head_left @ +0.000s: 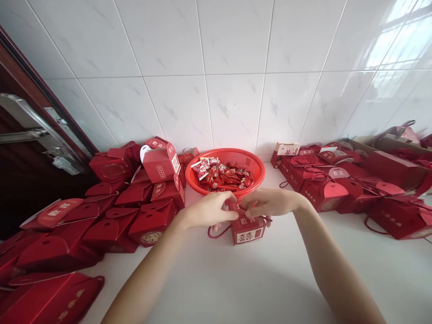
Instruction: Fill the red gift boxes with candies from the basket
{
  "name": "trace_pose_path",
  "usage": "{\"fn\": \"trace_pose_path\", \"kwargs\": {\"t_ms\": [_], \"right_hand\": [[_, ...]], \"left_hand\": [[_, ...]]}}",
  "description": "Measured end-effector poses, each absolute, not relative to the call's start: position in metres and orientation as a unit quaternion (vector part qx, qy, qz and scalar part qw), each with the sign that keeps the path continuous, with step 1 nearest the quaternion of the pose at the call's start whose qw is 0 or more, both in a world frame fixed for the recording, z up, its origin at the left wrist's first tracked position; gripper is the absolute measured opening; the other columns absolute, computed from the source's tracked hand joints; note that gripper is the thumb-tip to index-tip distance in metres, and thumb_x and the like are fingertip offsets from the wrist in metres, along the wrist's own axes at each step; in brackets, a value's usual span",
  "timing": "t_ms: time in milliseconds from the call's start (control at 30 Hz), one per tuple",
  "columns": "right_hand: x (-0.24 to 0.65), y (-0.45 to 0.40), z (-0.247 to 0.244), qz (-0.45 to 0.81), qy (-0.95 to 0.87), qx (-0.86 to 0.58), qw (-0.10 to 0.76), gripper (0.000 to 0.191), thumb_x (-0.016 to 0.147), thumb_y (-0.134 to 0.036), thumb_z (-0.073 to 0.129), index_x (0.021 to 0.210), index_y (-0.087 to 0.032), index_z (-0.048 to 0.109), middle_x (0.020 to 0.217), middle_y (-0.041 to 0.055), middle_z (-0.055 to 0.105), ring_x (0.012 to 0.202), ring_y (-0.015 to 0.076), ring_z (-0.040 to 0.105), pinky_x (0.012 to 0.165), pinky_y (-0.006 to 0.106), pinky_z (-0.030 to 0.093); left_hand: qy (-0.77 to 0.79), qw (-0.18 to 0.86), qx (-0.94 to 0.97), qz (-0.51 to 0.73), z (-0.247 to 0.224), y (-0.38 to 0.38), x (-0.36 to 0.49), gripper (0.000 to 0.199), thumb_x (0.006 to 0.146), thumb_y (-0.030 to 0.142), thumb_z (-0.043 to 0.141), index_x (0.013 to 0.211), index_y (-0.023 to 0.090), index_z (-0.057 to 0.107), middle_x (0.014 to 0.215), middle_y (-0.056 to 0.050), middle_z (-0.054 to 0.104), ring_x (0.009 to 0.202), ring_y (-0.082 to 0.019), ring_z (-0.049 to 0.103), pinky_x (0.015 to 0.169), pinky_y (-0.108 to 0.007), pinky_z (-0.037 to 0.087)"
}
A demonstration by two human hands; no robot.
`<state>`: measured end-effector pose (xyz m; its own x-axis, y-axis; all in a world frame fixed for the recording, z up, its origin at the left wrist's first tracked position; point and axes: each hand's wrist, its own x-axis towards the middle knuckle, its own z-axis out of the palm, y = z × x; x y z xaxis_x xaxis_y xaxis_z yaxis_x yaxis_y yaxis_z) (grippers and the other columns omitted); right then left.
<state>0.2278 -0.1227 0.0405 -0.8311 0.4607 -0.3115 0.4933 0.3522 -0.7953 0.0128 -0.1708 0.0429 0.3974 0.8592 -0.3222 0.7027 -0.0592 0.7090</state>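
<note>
A small red gift box [249, 231] with pale printed characters stands upright on the white table in front of me. My left hand [214, 209] grips its top from the left, thumb on the upper flap. From the right, my right hand [270, 203] pinches the top edge, its thumb close to the left one. A dark red cord [219, 234] loops out at the box's left side, and a short bit of it shows at the right. Some fingertips are hidden behind the box. Directly behind my hands sits a red plastic basket [259, 173] holding many wrapped candies [227, 175].
Red gift boxes [111, 229] crowd the left side, one stacked higher [160, 164]. More corded boxes [320, 193] line the right, with an open cardboard carton [388, 168] beyond. A tiled wall [232, 103] rises behind; a door with a metal handle [27, 117] is at far left.
</note>
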Motion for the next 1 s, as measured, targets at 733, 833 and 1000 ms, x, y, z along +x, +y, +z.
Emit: {"fn": "trace_pose_path", "kwargs": {"t_ms": [733, 833, 1000], "right_hand": [[0.225, -0.151, 0.060, -0.363, 0.787, 0.457, -0.202, 0.020, 0.084, -0.034, 0.063, 0.071, -0.018, 0.064, 0.061, -0.0002, 0.060, 0.056, 0.0129, 0.053, 0.049, 0.025, 0.035], [0.224, -0.152, 0.059, -0.292, 0.788, 0.501, -0.207, 0.012, 0.078, -0.020, 0.060, 0.066, -0.019, 0.058, 0.059, -0.0008, 0.057, 0.055, 0.0130, 0.049, 0.050, 0.027, 0.032], [0.226, -0.150, 0.059, -0.218, 0.781, 0.541, -0.225, 0.019, 0.072, -0.013, 0.053, 0.055, -0.021, 0.046, 0.056, 0.0001, 0.056, 0.055, 0.0137, 0.049, 0.050, 0.028, 0.030]], "left_hand": [[0.353, 0.550, 0.662, 0.368, 0.050, -0.192, 0.036, 0.053, 0.094, 0.029, 0.060, 0.145, 0.025, 0.047, 0.152, -0.009, 0.048, 0.136, -0.028, 0.052, 0.108, -0.041, 0.051], [0.341, 0.534, 0.684, 0.361, 0.048, -0.193, 0.038, 0.061, 0.092, 0.028, 0.061, 0.150, 0.026, 0.043, 0.156, -0.008, 0.045, 0.143, -0.031, 0.045, 0.114, -0.044, 0.046], [0.388, 0.428, 0.724, 0.377, 0.035, -0.189, 0.040, 0.065, 0.092, 0.033, 0.063, 0.152, 0.025, 0.039, 0.147, -0.009, 0.055, 0.138, -0.026, 0.050, 0.113, -0.039, 0.046]]}}
